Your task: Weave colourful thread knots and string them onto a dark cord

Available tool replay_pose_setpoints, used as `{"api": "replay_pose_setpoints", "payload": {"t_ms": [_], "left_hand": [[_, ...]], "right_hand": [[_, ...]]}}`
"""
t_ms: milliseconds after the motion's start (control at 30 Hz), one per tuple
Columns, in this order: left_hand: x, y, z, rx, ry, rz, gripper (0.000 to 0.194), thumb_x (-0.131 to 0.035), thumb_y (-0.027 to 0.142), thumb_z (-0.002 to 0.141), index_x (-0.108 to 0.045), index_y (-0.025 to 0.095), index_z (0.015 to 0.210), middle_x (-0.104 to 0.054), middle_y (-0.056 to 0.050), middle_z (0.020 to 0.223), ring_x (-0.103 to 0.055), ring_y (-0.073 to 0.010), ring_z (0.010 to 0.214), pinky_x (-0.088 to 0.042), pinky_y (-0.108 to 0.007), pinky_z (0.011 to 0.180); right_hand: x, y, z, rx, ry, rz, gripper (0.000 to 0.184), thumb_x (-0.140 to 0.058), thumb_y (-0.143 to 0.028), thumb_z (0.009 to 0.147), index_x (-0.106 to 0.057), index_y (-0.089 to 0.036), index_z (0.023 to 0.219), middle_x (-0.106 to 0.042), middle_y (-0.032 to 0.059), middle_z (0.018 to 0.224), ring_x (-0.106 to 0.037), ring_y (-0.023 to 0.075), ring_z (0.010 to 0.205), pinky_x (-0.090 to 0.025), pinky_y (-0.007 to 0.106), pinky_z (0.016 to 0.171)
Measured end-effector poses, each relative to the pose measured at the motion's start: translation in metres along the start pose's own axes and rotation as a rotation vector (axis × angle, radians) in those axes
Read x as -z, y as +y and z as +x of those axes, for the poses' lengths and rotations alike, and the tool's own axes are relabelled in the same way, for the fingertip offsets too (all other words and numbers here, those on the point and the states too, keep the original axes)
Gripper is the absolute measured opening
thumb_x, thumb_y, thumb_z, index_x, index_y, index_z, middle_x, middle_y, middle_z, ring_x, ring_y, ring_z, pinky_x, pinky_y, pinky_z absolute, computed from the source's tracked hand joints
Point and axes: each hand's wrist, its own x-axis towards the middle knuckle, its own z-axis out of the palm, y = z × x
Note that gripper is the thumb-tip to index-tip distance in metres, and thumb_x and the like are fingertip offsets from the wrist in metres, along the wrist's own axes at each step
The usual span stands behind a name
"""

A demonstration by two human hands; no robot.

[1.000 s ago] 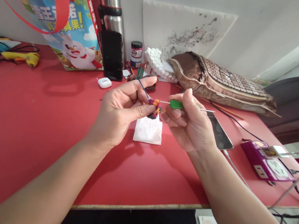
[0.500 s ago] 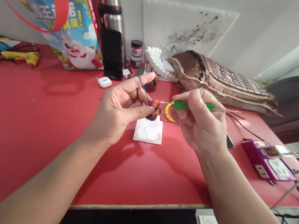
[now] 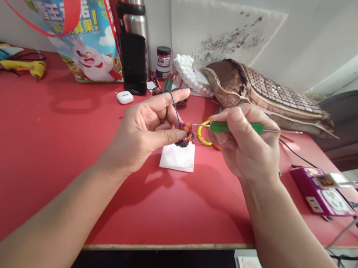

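My left hand point(image 3: 148, 128) pinches a small multicoloured crochet piece point(image 3: 185, 140) between thumb and fingers. A strand of dark blue yarn point(image 3: 176, 110) runs from the piece up over my raised left index finger. In my right hand point(image 3: 244, 140) is a crochet hook point(image 3: 219, 126) with a green handle, its thin metal shaft pointing left and its tip at the upper edge of the piece. Whether the tip sits in a stitch is too small to tell. Below the piece lies a folded white tissue point(image 3: 177, 158). Behind my right fingers a yellow ring point(image 3: 200, 134) is partly hidden.
On the red table point(image 3: 45, 169) stand a phone point(image 3: 133, 64), a steel flask point(image 3: 134, 9), a gift bag point(image 3: 88, 47) and a small jar point(image 3: 163, 63). An earbud case point(image 3: 125, 97) lies near the phone. A brown cushion point(image 3: 270, 95) and a purple power strip point(image 3: 319, 192) are at the right.
My right hand has shifted slightly right with the crochet hook. The crochet piece and my left fingertips have moved a little right and down.
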Motion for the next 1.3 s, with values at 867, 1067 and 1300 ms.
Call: {"api": "replay_pose_setpoints", "payload": {"t_ms": [867,1067,1300], "left_hand": [[-0.004,-0.007,0.000,-0.095,0.122,-0.007,0.046,-0.093,0.026,0.079,-0.080,0.036,0.122,-0.076,0.001,0.091,-0.072,-0.0179,0.085,-0.066,-0.036,0.082],[-0.007,-0.004,-0.003,-0.063,0.090,0.018,0.046,-0.089,0.028,0.083,-0.077,0.034,0.127,-0.078,-0.002,0.097,-0.073,-0.0202,0.085,-0.066,-0.040,0.081],[-0.011,-0.005,-0.005,-0.040,0.072,0.017,0.047,-0.092,0.026,0.080,-0.079,0.033,0.124,-0.078,-0.001,0.090,-0.075,-0.0219,0.085,-0.066,-0.041,0.080]], "right_hand": [[-0.013,0.011,-0.002,-0.056,0.000,0.126,0.037,-0.080,-0.058,0.090,-0.077,-0.021,0.088,-0.059,-0.0041,0.062,-0.039,0.0066,0.047,-0.040,0.028,0.050],[-0.013,0.005,-0.002,-0.100,-0.047,0.140,0.036,-0.084,-0.056,0.086,-0.077,-0.021,0.083,-0.059,-0.0039,0.059,-0.038,0.0061,0.045,-0.037,0.027,0.047],[-0.015,0.008,-0.008,-0.131,-0.166,0.227,0.037,-0.084,-0.055,0.086,-0.076,-0.020,0.083,-0.062,-0.0032,0.059,-0.041,0.0061,0.042,-0.035,0.024,0.043]]}}
